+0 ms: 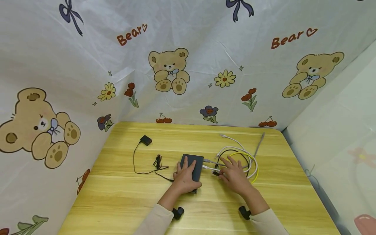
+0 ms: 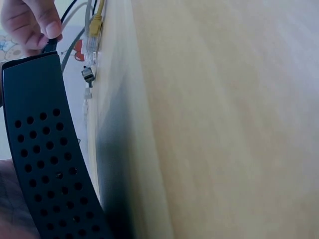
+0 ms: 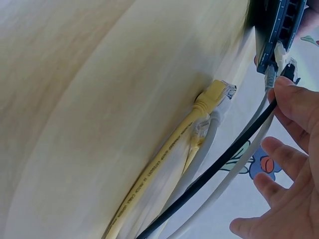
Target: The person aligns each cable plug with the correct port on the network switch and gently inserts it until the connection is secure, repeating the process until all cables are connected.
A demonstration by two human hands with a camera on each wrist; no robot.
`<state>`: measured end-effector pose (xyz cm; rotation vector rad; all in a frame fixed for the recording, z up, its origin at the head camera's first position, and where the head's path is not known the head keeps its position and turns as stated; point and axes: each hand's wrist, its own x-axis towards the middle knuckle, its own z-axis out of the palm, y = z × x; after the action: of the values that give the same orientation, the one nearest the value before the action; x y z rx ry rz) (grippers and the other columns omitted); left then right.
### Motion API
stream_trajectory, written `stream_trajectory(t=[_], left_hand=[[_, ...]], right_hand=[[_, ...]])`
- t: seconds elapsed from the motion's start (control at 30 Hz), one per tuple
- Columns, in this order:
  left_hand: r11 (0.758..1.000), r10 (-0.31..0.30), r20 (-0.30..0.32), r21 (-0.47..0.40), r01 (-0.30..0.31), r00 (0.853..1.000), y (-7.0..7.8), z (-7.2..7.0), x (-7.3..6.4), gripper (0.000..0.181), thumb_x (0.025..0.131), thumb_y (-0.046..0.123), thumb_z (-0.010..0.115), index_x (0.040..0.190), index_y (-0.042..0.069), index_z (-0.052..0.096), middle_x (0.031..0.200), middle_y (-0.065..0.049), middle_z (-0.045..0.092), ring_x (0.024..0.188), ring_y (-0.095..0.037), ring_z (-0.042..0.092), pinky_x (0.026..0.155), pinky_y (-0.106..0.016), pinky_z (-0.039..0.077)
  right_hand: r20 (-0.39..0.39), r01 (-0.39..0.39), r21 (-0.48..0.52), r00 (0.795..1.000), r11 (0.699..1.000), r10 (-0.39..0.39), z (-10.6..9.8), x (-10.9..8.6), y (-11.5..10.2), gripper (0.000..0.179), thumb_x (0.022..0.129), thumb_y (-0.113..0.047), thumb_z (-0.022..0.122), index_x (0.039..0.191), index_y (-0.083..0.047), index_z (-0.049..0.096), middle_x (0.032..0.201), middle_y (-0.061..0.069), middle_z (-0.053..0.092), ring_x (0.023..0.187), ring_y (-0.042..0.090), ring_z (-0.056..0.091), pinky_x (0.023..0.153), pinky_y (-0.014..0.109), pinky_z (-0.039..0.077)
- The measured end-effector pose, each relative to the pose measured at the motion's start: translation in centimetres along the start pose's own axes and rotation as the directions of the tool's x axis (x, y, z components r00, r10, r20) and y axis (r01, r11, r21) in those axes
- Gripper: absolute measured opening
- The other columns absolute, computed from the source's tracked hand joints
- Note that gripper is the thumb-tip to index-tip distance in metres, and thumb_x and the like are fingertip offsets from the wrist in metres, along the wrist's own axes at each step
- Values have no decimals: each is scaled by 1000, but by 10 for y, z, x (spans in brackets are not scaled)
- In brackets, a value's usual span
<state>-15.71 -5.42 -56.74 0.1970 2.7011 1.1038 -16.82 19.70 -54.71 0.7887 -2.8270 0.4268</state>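
The right hand pinches the black cable just off the box, which sits under the left hand, fingers spread. Grey and white cables look plugged in already; black isn't yet, and yellow lies loose.

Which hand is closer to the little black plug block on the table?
Left. The left hand rests on the dark box, right of the black plug block and nearer the person. The right hand is farther right, pinching a black cable.
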Motion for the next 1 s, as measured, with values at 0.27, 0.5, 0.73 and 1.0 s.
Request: stream_trajectory(t=[0.27, 0.5, 0.73, 1.0], left_hand=[[1000, 4, -1, -8, -4, 1000, 2, -2, -1, 96, 73, 37, 76, 158, 26, 32, 168, -11, -1, 148, -53, -5, 101, -76, 18], [1000, -4, 1, -3, 4, 1000, 2, -1, 0, 95, 75, 37, 78, 158, 26, 33, 168, -11, -1, 148, -53, -4, 101, -76, 18], [1000, -9, -2, 5, 9, 1000, 2, -2, -1, 95, 75, 37, 78, 158, 25, 33, 168, -11, 0, 148, -53, -4, 102, -76, 18], [1000, -1, -3, 10, 1, 1000, 1, -1, 1, 96, 74, 39, 78, 158, 25, 33, 168, -11, -1, 148, -53, -4, 101, -76, 19]], right_hand=[[10, 1, -5, 1000, 1000, 0, 1, 4, -3, 10, 82, -23, 83, 79, -24, 73, 151, 11, 48, 143, 45, 32, 101, 80, 21], [11, 24, 9, 1000, 1000, -24, 0, 8, -9, 9, 82, -24, 83, 79, -25, 74, 150, 13, 49, 142, 46, 34, 101, 81, 21], [7, 49, 4, 999, 999, -49, 2, 12, -14, 8, 82, -24, 82, 80, -25, 74, 150, 12, 49, 141, 46, 36, 100, 81, 21], [7, 66, 13, 998, 998, -66, 4, 17, -19, 8, 81, -24, 83, 80, -24, 75, 149, 15, 50, 141, 46, 36, 99, 81, 24]])
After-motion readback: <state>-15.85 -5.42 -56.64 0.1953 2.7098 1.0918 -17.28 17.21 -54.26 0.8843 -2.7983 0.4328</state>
